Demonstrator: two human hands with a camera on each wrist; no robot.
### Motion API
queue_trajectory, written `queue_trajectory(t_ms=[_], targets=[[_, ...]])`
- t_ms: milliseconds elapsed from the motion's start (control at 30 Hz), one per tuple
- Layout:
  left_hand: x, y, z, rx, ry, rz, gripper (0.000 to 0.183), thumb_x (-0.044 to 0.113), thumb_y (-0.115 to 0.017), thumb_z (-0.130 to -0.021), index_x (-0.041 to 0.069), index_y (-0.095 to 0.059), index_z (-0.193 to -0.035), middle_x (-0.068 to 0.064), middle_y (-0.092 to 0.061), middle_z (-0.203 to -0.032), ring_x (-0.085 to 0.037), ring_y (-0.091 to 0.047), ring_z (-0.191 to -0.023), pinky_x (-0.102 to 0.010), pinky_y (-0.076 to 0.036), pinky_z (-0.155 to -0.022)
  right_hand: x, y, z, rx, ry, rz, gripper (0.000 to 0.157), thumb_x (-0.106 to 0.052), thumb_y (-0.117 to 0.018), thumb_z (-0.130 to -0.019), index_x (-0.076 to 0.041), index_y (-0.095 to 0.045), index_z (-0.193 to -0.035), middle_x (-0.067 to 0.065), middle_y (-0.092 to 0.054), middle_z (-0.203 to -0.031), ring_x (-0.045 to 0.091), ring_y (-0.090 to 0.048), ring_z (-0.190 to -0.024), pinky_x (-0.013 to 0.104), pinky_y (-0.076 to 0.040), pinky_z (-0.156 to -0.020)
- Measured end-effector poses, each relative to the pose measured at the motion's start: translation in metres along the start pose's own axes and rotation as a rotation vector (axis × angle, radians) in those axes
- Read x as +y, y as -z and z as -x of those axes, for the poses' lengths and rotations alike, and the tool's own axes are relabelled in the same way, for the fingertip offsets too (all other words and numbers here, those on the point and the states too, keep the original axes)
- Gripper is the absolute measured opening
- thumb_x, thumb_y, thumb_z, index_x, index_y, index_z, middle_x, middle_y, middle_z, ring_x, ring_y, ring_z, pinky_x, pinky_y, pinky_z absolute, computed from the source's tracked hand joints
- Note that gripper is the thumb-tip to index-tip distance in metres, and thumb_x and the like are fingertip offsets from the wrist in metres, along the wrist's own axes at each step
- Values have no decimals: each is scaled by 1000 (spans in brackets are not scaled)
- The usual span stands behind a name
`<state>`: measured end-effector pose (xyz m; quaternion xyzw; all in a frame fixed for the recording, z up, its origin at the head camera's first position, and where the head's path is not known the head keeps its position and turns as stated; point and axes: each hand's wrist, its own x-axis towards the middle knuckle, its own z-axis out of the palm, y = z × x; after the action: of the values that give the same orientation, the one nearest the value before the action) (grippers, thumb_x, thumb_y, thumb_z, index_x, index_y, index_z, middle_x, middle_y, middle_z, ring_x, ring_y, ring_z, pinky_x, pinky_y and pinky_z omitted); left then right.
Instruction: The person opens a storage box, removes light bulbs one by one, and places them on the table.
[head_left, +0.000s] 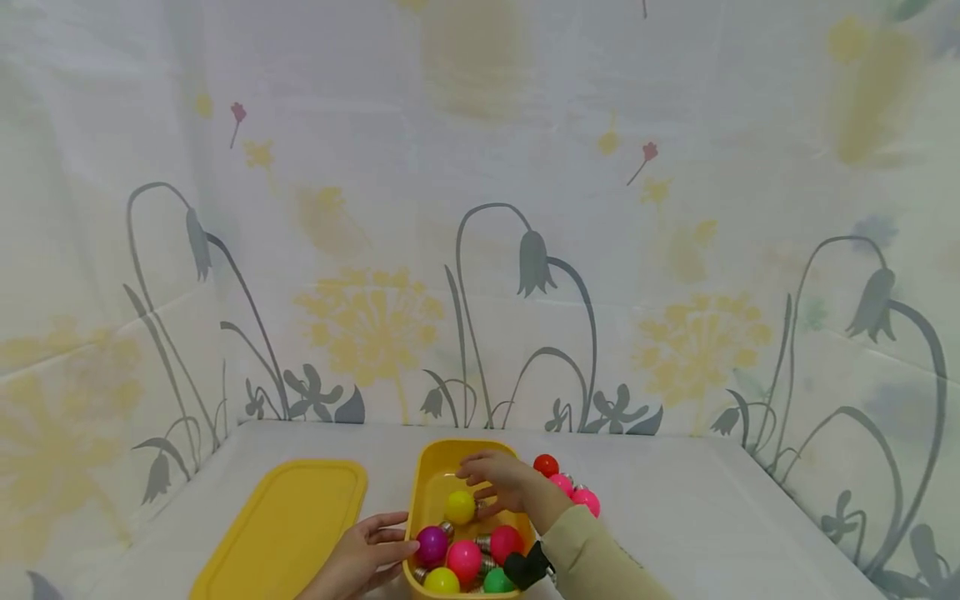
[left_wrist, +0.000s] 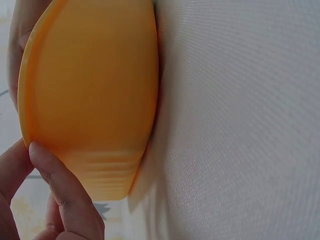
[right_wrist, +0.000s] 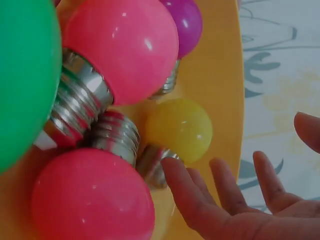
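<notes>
A yellow plastic container holds several coloured light bulbs with metal screw bases. Its left rim is pinched between the thumb and finger of my left hand; in the left wrist view the fingers meet at the edge of the wall. Over the container's inside, my right hand has spread fingers and holds nothing. Its fingertips are nearest a yellow bulb, and one appears close to that bulb's base; contact cannot be told. Pink bulbs, a purple bulb and a green bulb lie nearer the front.
To the left of the container lies a flat yellow lid on the white table. A red bulb and pink bulbs lie on the table just right of the container. A flower-printed cloth hangs behind.
</notes>
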<state>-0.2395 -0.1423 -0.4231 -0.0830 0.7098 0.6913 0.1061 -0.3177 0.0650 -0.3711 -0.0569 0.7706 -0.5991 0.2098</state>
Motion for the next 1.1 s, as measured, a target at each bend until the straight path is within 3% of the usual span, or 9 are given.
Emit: queue_trajectory(t_ms=[167,300,467,667,1100], targets=[[-3,1,-2,-4,-11,9,65,19,-77,-77,-8,-46,-127,-14,-58,-98,-18,-58,-78,-35,-54,-75,3,-6,-7,27,33,80,39,-13,-62,-86,2,-52,-121,16,-55,-107,38,-49,-101,53,-47,-82],[-3,0,-3,-14,0,7,65,20,-77,-77,-8,-46,-128,-15,-58,-99,-19,-57,-79,-35,-54,-75,7,-3,-14,56,-21,151,33,-7,-63,-85,1,-56,-116,15,-57,-105,39,-51,-99,53,-48,-80],[-1,0,-1,-23,10,11,64,19,-76,-78,-8,-46,-127,-15,-57,-99,-18,-56,-79,-34,-54,-75,8,-1,-22,-52,-106,205,30,-2,-63,-85,-2,-59,-115,14,-60,-94,31,-60,-85,47,-53,-75],[-1,2,-1,-27,0,25,62,20,-75,-79,-7,-47,-127,-14,-57,-97,-17,-56,-76,-32,-54,-74,8,-6,-25,-174,-99,228,32,-1,-64,-84,-1,-60,-116,15,-61,-91,28,-63,-81,44,-54,-73],[-2,2,-1,-29,11,51,58,15,-74,-80,-7,-47,-127,-14,-57,-98,-16,-57,-77,-32,-54,-74,2,-25,-24,-171,-59,230,26,0,-66,-83,-1,-60,-108,14,-62,-84,28,-64,-73,44,-54,-69]])
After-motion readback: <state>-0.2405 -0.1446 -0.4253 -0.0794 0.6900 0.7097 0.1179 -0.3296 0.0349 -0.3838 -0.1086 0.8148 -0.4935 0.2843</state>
